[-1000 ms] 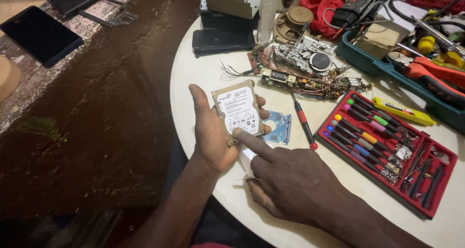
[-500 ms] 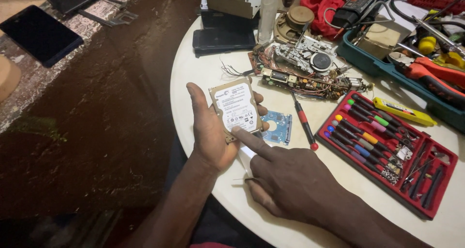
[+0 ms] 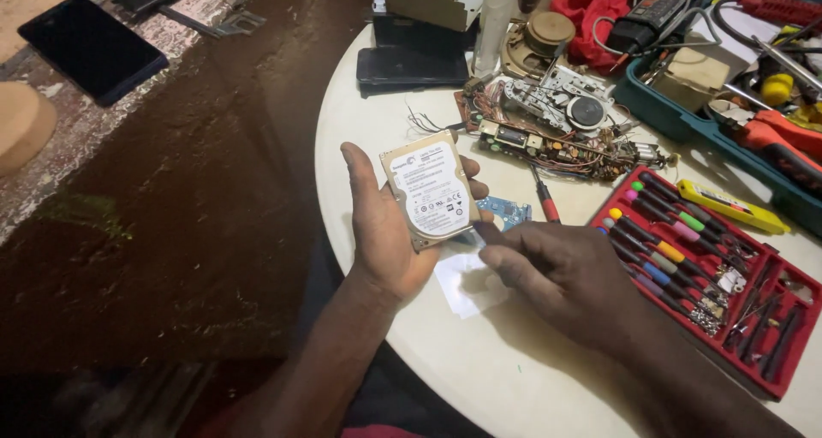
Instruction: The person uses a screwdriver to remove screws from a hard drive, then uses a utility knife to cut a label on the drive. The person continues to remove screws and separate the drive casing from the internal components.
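Bare worktop (image 3: 360,130) lies open along the left edge and at the near side beneath the two hands, crossed only by a white paper scrap (image 3: 462,282). To the right, the red screwdriver case (image 3: 775,378) blocks the way. Farther off, the circuit boards with loose wires (image 3: 548,138) and a black device (image 3: 411,65) crowd the surface, and the teal toolbox (image 3: 676,121) closes the far right.

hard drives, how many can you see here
1: the hard drive, label up, held in the left hand over the table's edge. The right hand is beside it. Others may hide in the clutter.
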